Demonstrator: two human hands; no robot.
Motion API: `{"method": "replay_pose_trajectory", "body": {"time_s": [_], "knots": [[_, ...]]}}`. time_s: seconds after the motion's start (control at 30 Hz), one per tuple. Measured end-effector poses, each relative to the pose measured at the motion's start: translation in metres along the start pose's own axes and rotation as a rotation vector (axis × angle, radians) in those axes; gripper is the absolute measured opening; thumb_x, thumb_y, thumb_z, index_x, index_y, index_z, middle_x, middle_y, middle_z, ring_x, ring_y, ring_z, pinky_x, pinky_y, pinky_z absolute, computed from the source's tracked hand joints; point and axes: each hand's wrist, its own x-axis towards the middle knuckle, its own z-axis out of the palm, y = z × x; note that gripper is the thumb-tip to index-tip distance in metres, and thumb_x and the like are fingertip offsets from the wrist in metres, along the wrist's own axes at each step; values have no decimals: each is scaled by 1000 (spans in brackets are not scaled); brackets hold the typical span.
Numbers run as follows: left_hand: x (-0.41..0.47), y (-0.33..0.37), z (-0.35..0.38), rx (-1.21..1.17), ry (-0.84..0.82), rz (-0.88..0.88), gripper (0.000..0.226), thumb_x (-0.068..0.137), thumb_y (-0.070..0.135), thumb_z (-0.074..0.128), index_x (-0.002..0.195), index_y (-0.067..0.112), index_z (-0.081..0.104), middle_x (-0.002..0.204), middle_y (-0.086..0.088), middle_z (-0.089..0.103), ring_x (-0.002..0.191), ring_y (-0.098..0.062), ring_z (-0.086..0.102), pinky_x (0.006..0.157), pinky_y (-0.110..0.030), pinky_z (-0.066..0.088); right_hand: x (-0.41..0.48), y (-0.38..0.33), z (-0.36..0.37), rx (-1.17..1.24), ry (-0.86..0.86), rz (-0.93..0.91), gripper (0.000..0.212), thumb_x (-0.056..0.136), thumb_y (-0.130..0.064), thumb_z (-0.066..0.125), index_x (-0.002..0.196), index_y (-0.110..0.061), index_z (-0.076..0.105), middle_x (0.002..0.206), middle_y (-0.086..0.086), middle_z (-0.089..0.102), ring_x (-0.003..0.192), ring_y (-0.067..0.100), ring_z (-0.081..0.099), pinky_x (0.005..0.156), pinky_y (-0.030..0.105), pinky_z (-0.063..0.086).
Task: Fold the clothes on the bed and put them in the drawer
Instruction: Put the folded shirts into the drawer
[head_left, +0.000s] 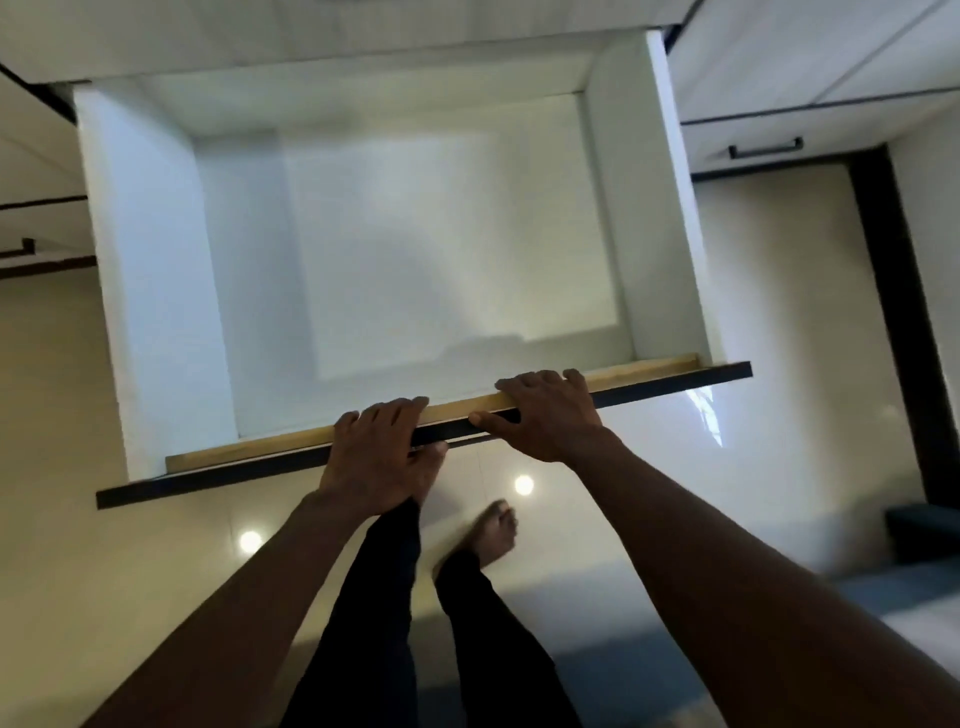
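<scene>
Bare forearms reach forward over dark-trousered legs and a bare foot (496, 530) on the glossy cream floor (779, 312). Ahead, the white drawer (145, 260) stands pulled out of pale cabinetry, its long axis running left to right and its front edge toward the person. The left hand (379, 457) and right hand (550, 415) sit side by side, slightly apart, fingers curled over that edge, thumbs against its dark face.
</scene>
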Motion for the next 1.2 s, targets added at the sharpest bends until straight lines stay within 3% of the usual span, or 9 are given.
{"method": "replay_pose_trajectory", "body": {"time_s": [0.1, 0.17, 0.27, 0.33, 0.43, 0.53, 0.73, 0.9, 1.2], "knots": [[-18, 2, 6, 10, -67, 7, 83, 86, 66, 17, 156, 24, 34, 154, 1, 44, 142, -23, 40, 116, -47, 25, -24, -6, 10, 0, -9, -17, 82, 91, -83, 25, 152, -30, 37, 157, 0, 42, 146, 28, 33, 119, 50, 18], [-13, -1, 3, 25, -51, 15, 66, 99, 53, 36, 156, 22, 32, 155, -2, 45, 141, -25, 41, 116, -47, 28, -32, -7, 5, 25, 30, -17, 79, 94, -77, 30, 156, -27, 31, 163, 1, 32, 152, 30, 22, 122, 50, 15], [7, -4, -23, 121, -256, 44, 76, 100, 53, 52, 162, 23, 19, 163, -3, 34, 146, -26, 38, 117, -45, 33, -52, -3, -11, 68, 0, 19, 80, 94, -71, 44, 158, -25, 26, 168, 3, 22, 155, 30, 14, 124, 52, 14], [9, 3, -45, 215, -373, 72, 88, 98, 63, 50, 164, 23, 10, 168, -3, 25, 150, -26, 33, 119, -43, 32, -73, -2, -24, 135, -9, 57, 82, 95, -65, 51, 160, -23, 22, 168, 5, 19, 155, 30, 14, 122, 53, 22], [-13, 41, -80, 211, -223, 224, 90, 94, 73, 34, 164, 21, 12, 170, -5, 19, 156, -23, 21, 122, -42, 27, -126, -1, -51, 348, 126, 177, 84, 99, -56, 54, 163, -24, 10, 171, 6, 10, 156, 30, 13, 118, 54, 30], [-46, 99, -113, 56, -66, 407, 94, 84, 76, 19, 162, 24, 25, 170, -2, 21, 157, -20, 17, 119, -41, 30, -189, 1, -74, 492, 359, 269, 80, 100, -50, 53, 163, -26, 11, 171, 5, 12, 156, 28, 16, 117, 52, 34], [-85, 238, -174, 81, -70, 943, 73, 96, 68, 37, 158, 30, 33, 169, 3, 20, 151, -23, 34, 111, -47, 45, -341, 19, -92, 784, 793, 516, 72, 101, -47, 55, 161, -27, 21, 170, 0, 15, 156, 19, 15, 122, 41, 28], [-95, 381, -213, 164, -74, 1311, 72, 95, 67, 40, 155, 26, 39, 170, 3, 20, 157, -19, 20, 116, -49, 38, -436, 69, -74, 889, 1087, 812, 64, 100, -45, 59, 157, -28, 33, 167, 1, 26, 154, 17, 21, 117, 29, 23], [-133, 621, -150, 412, -199, 1654, 55, 100, 48, 59, 150, 30, 45, 169, 5, 20, 153, -18, 28, 117, -43, 34, -563, 150, 19, 1334, 1405, 1244, 42, 98, -29, 67, 138, -19, 59, 142, 1, 53, 128, 19, 52, 109, 31, 42]]}}
